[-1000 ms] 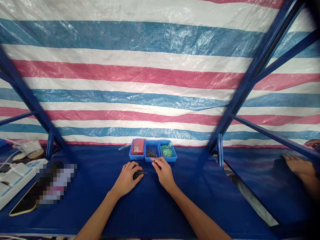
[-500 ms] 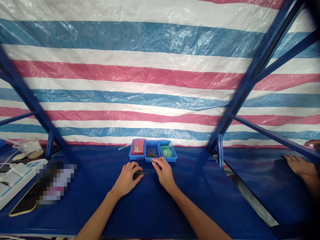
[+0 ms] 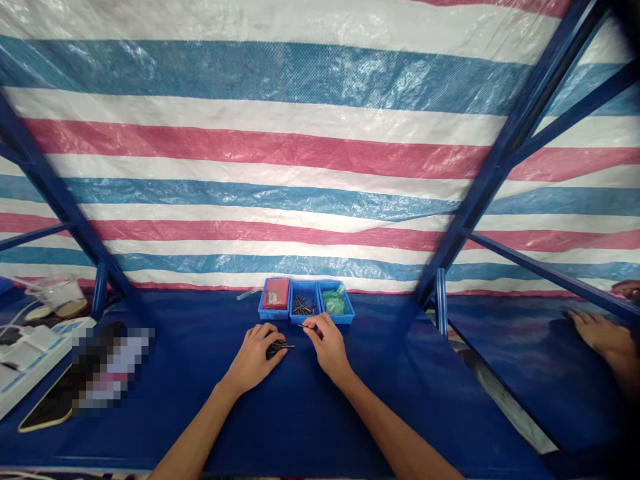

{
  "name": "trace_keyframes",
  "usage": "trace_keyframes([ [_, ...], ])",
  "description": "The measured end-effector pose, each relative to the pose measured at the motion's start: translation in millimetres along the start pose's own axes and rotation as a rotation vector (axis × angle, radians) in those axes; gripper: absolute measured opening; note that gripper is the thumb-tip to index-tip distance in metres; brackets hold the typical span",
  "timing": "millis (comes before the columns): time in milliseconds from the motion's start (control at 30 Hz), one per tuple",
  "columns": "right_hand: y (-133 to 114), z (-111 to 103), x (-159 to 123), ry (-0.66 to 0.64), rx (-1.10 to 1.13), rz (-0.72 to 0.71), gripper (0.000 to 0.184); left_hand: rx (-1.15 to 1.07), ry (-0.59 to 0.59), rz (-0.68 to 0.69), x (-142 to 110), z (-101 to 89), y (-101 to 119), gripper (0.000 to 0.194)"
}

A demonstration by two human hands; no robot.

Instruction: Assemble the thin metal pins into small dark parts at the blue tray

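My left hand [image 3: 257, 355] rests on the blue table, its fingers curled around a small bunch of dark screws [image 3: 277, 348], with tips poking out to the right. My right hand [image 3: 327, 343] pinches one thin dark screw [image 3: 303, 325] between thumb and forefinger, its end pointing left. It hovers just in front of a blue bin [image 3: 296, 319] that holds more loose dark screws [image 3: 303, 305]. A bin with red packets [image 3: 276, 293] adjoins it on the left, and one with green-tinted plastic bags [image 3: 334, 301] on the right.
A small clear packet [image 3: 249, 293] lies left of the bins. Further left are a phone [image 3: 50, 400], a white power strip [image 3: 45, 360] and a plastic cup [image 3: 67, 297]. Blue metal posts [image 3: 480, 173] flank the table. Another person's hand [image 3: 595, 330] rests at the far right.
My right hand's fingers have shifted slightly, and the pinched screw now shows pointing left. My left hand has stayed in place.
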State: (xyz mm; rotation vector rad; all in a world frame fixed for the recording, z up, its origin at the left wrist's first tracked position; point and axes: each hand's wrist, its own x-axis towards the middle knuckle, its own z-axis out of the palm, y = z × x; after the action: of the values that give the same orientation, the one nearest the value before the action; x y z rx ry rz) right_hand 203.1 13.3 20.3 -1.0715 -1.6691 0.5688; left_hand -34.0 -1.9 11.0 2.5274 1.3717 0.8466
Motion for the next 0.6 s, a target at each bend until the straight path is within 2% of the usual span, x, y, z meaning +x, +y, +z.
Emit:
trace_keyframes([
  [200, 0.7, -0.5, -0.1, 0.009, -0.007, 0.006, 0.015, 0.006, -0.006, -0.008, 0.6, 0.0, -0.2, 0.018],
  [467, 10.9, 1.4, -1.2, 0.033, 0.08, 0.159, 0.018, 0.006, -0.003, -0.009, 0.7, -1.3, 1.1, 0.017],
  [600, 11.4, 1.9, -0.7, 0.018, 0.083, 0.147, 0.022, -0.001, -0.011, -0.01, 0.6, -1.7, 1.4, 0.017],
])
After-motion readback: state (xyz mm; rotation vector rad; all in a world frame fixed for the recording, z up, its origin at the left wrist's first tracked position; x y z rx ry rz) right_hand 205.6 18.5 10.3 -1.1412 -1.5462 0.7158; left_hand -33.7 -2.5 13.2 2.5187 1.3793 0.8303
